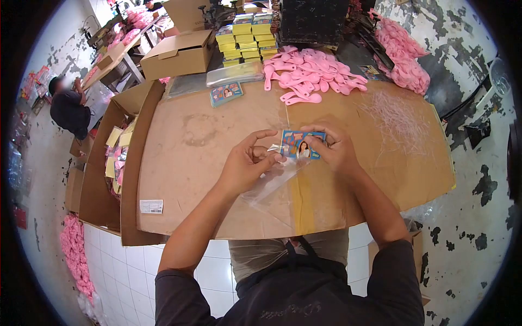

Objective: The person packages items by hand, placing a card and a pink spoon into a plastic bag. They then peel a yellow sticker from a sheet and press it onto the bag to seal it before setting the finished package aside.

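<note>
Over the middle of the cardboard-covered table (179, 179), my right hand (337, 146) pinches a blue printed card (303, 145) at its right end. My left hand (253, 163) is at the card's left end, its fingers curled around the edge of a clear plastic bag (272, 182). The bag hangs below the card toward my body. Beyond my hands lie a small stack of similar blue cards (226, 94), a pile of pink plastic spoons (315, 70) and a stack of clear bags (234, 74).
An open carton (128, 212) with packed items stands at the left edge. Yellow-edged card stacks (246, 38) and a closed carton (179, 53) are at the back. Clear plastic strips (399, 122) lie at right. A person (69, 106) sits far left.
</note>
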